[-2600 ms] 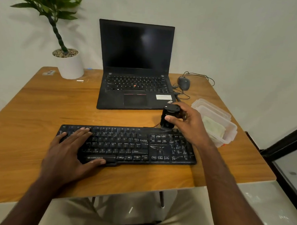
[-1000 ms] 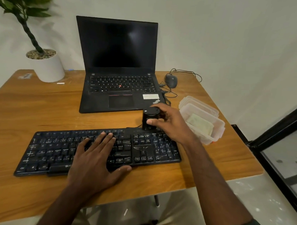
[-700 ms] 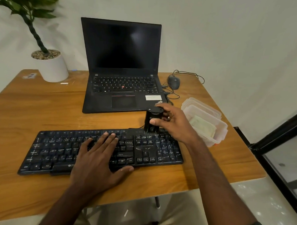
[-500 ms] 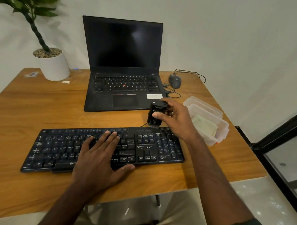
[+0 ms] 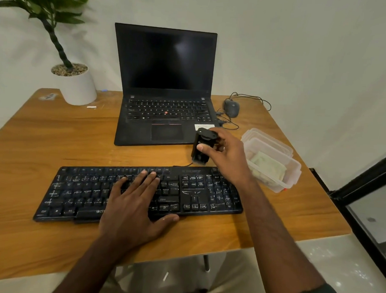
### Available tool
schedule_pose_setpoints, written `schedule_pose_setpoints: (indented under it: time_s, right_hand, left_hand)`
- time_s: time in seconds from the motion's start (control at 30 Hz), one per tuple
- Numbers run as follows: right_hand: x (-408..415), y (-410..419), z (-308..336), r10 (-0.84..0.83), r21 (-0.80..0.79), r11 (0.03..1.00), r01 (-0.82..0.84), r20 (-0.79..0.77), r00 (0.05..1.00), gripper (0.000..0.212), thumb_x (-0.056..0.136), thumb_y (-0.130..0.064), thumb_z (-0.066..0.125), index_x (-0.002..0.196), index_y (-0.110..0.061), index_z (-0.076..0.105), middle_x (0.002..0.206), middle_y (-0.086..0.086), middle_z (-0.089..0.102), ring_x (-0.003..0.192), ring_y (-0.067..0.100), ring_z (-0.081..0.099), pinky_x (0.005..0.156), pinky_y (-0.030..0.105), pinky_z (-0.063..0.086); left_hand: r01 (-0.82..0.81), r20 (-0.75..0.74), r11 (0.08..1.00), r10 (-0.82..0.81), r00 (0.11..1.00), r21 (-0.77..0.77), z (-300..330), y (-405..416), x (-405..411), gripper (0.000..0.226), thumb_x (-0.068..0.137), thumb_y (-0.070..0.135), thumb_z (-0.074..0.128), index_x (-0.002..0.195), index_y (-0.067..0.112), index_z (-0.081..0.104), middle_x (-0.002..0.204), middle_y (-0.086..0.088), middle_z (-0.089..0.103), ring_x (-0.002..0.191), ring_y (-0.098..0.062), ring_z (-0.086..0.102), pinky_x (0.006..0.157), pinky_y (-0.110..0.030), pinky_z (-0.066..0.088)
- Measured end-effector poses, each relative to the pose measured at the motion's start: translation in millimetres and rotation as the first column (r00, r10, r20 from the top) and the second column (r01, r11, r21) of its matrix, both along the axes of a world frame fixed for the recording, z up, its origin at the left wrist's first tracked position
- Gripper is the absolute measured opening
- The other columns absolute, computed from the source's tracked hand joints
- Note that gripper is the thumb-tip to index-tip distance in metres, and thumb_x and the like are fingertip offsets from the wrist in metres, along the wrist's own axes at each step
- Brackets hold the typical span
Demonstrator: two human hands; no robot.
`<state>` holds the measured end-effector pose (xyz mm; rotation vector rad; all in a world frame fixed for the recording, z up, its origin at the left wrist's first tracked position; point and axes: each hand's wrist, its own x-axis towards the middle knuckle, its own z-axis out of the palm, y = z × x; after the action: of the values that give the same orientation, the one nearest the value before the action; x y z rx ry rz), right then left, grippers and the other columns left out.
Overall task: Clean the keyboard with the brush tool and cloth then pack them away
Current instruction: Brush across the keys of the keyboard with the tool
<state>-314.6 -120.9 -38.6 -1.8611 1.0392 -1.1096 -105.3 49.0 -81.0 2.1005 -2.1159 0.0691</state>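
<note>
A black keyboard lies across the front of the wooden table. My left hand rests flat on the middle of its keys, fingers straight. My right hand grips a small black brush tool, thumb on its front face, and holds it lifted just behind the keyboard's right end. To the right, a clear plastic container holds a pale folded cloth.
An open black laptop stands behind the keyboard. A grey wired mouse lies at the back right, and a potted plant at the back left. The table's right edge runs just beyond the container.
My right hand has lifted the brush tool off the keyboard's top right corner and drawn it back toward the laptop. Earlier, my left hand slid from the keyboard's left end to its middle.
</note>
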Motion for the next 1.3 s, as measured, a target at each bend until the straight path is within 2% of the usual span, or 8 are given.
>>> schedule_pose_setpoints:
  time_s: [0.17,0.37,0.5,0.67,0.83,1.0,1.13,1.3]
  right_hand:
    - [21,20,-9,0.081,0.068,0.995,-0.079,-0.032,0.996,0.036,0.089,-0.02,0.08,0.121,-0.019,0.065,0.105,-0.012,0.07,0.091,-0.009,0.066,0.075,0.015,0.054]
    - [12,11,-2,0.024,0.03,0.999,-0.023,-0.015,1.0,0.035,0.088,-0.022,0.081,0.12,-0.016,0.067,0.108,-0.008,0.073,0.098,0.0,0.068,0.08,0.016,0.052]
    - [0,11,-1,0.002,0.034,0.999,0.001,-0.087,0.996,0.04,0.087,-0.025,0.081,0.124,-0.021,0.066,0.108,-0.015,0.07,0.096,-0.007,0.065,0.08,0.015,0.054]
    - [-18,4,2,-0.023,0.052,0.998,0.022,0.02,1.0,0.035,0.087,-0.012,0.08,0.119,-0.01,0.067,0.108,-0.006,0.073,0.101,0.004,0.069,0.086,0.024,0.057]
    - [-19,5,2,-0.049,0.004,0.999,0.049,-0.085,0.995,0.039,0.087,-0.023,0.081,0.122,-0.022,0.066,0.112,-0.011,0.072,0.103,0.006,0.068,0.087,0.022,0.055]
    - [-42,5,9,-0.081,0.031,0.996,0.08,0.053,0.995,0.039,0.089,-0.013,0.079,0.126,-0.011,0.066,0.112,-0.007,0.074,0.102,0.003,0.069,0.082,0.016,0.053]
    - [-47,11,0,-0.078,0.006,0.997,0.079,-0.064,0.995,0.035,0.089,-0.024,0.079,0.121,-0.019,0.067,0.11,-0.011,0.074,0.104,0.007,0.069,0.086,0.025,0.055]
    - [-48,10,7,-0.104,-0.019,0.994,0.104,-0.008,0.995,0.036,0.089,-0.022,0.08,0.122,-0.02,0.067,0.107,-0.014,0.074,0.101,0.006,0.07,0.087,0.025,0.056]
  left_hand:
    - [0.002,-0.002,1.0,-0.002,1.0,-0.005,1,0,-1,0.105,0.078,0.092,0.03,0.141,0.012,0.053,0.148,-0.007,0.05,0.142,-0.022,0.04,0.112,-0.056,0.032]
    - [0.001,-0.007,1.0,-0.001,1.0,-0.005,1,0,-1,0.106,0.078,0.093,0.029,0.141,0.012,0.054,0.149,-0.007,0.05,0.142,-0.022,0.04,0.112,-0.057,0.033]
    - [0.007,0.002,1.0,-0.007,1.0,-0.019,-1,0,0,0.105,0.079,0.092,0.03,0.14,0.011,0.055,0.147,-0.008,0.051,0.141,-0.023,0.042,0.111,-0.057,0.034]
    - [0.011,0.004,1.0,-0.011,1.0,-0.021,-2,-1,0,0.104,0.078,0.092,0.032,0.139,0.011,0.056,0.146,-0.008,0.053,0.14,-0.024,0.044,0.11,-0.057,0.034]
    - [0.029,0.0,0.999,-0.029,1.0,-0.044,-1,1,1,0.104,0.079,0.091,0.032,0.139,0.01,0.055,0.146,-0.009,0.052,0.14,-0.024,0.043,0.112,-0.055,0.031]
    - [0.016,-0.002,0.999,-0.016,1.0,-0.031,-2,0,0,0.103,0.079,0.091,0.032,0.14,0.011,0.054,0.148,-0.007,0.05,0.141,-0.023,0.041,0.113,-0.055,0.03]
    - [0.021,-0.002,0.999,-0.021,1.0,-0.037,-2,1,1,0.104,0.079,0.091,0.032,0.141,0.011,0.054,0.148,-0.007,0.05,0.141,-0.023,0.041,0.113,-0.055,0.03]
    - [0.01,0.0,1.0,-0.01,1.0,-0.027,-3,0,1,0.104,0.079,0.092,0.032,0.141,0.011,0.053,0.148,-0.007,0.05,0.142,-0.022,0.04,0.113,-0.056,0.031]
